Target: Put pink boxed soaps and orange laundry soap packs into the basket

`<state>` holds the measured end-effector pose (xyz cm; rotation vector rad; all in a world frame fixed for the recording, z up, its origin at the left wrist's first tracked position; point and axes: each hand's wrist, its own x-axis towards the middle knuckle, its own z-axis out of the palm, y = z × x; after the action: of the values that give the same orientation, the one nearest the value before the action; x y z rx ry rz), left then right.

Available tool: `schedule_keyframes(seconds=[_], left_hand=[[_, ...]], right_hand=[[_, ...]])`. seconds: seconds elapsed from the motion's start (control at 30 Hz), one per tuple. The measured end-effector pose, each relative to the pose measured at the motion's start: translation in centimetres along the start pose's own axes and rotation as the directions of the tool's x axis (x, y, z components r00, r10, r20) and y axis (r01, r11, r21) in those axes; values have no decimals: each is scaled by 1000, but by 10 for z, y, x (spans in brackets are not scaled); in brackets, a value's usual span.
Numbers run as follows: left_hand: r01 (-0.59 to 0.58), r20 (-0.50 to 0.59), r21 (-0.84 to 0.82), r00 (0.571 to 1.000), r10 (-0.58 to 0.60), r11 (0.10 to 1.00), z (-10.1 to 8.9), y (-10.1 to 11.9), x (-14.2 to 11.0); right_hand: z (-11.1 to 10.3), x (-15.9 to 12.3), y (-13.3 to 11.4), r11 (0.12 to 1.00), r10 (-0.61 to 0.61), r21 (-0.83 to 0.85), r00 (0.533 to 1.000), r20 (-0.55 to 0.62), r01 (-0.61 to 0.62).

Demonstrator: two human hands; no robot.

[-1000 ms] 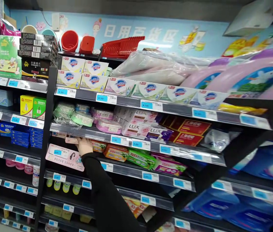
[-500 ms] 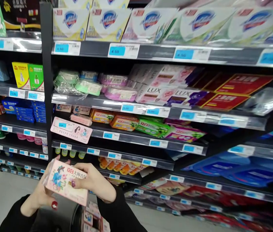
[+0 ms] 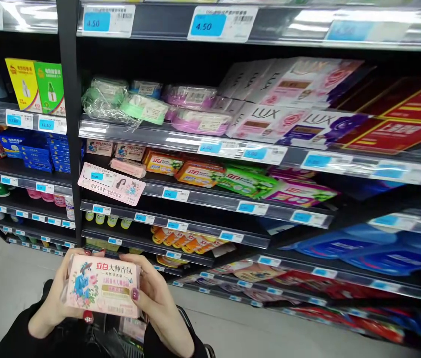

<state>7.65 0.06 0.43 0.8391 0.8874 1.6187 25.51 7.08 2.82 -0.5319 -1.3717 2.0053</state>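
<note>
A pink pack of laundry soap (image 3: 102, 286), printed with a figure in blue and flowers, is held level between both hands with its front towards me. My left hand (image 3: 55, 298) grips its left end, thumb along the lower edge and fingers behind. Around the right end is my right hand (image 3: 156, 293), its thumb on the front near the edge and its fingers at the top and back. Below the pack, partly hidden by my hands and sleeves, a dark basket (image 3: 135, 348) holds another pinkish pack (image 3: 132, 328).
Shelves of soap stand ahead. Similar pink packs (image 3: 128, 166) lie behind a pink shelf sign (image 3: 111, 183), beside orange soap packs (image 3: 199, 174) and green ones (image 3: 245, 181). LUX boxes (image 3: 266, 117) sit one shelf higher. A dark upright post (image 3: 69, 124) divides the shelving. Grey floor (image 3: 232, 330) shows below.
The soap pack has turned from a tilt to nearly level, its front now facing me. My right hand has shifted from across its top to its right end. The view has tipped lower and closer.
</note>
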Motion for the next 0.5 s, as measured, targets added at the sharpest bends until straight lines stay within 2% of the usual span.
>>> schedule_keyframes(seconds=[0.1,0.23,0.37,0.5], left_hand=[[25,-146,-46,989,-31,999,10,3,-1],[138,-346,-77,925,-157,987,19,1,2],[191,-385,-121,896,-224,974,22,-6,9],[184,-408,-126,886,-220,975,22,-8,10]], right_hand=[[8,-2,3,991,5,136,1000,-22,-2],[10,3,14,967,119,241,981,-151,-80],[3,11,30,936,208,328,952,-226,-126],[0,14,35,938,193,329,956,-221,-113]])
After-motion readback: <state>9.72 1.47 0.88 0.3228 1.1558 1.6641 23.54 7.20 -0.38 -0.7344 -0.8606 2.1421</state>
